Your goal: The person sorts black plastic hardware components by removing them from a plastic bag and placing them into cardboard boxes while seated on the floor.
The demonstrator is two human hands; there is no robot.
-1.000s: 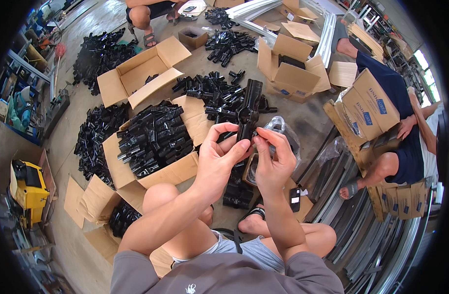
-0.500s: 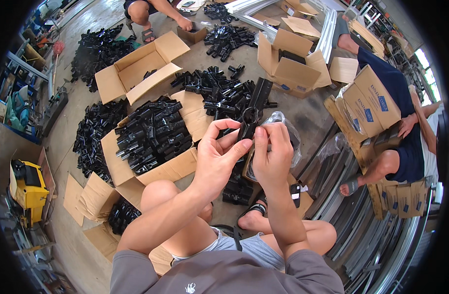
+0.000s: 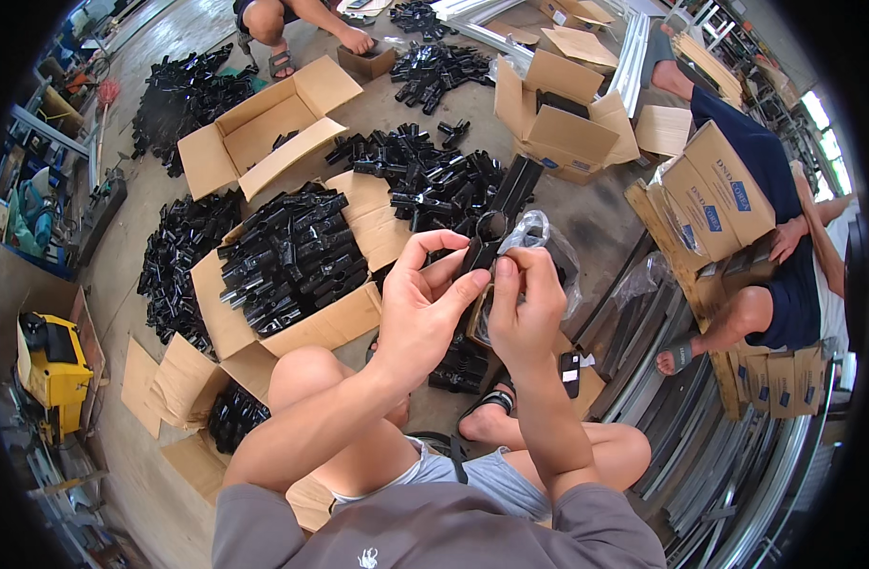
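Between my hands is a black tubular connector [image 3: 513, 192], tilted with its long end pointing up and to the right. My left hand [image 3: 425, 302] pinches its near end between thumb and fingers. My right hand [image 3: 526, 302] is closed at the right side of the same end, thumb and fingertips pressed together against it; whether a small part sits between them is hidden. Just beyond and right of the connector lies a clear plastic bag [image 3: 560, 261]. To the left of my hands, an open cardboard box [image 3: 335, 313] is filled with rows of similar black connectors [image 3: 297, 256].
Loose heaps of black connectors [image 3: 434, 175] cover the floor ahead. A second open carton [image 3: 254, 119] stands beyond. A co-worker's hand [image 3: 357, 41] touches a small box at the back. On the right, another person sits beside a carton [image 3: 714, 199] on a pallet, near long metal bars [image 3: 705, 446].
The connector has tipped slightly further to the right in my hands. My hands stay in nearly the same place, and the view has shifted a little.
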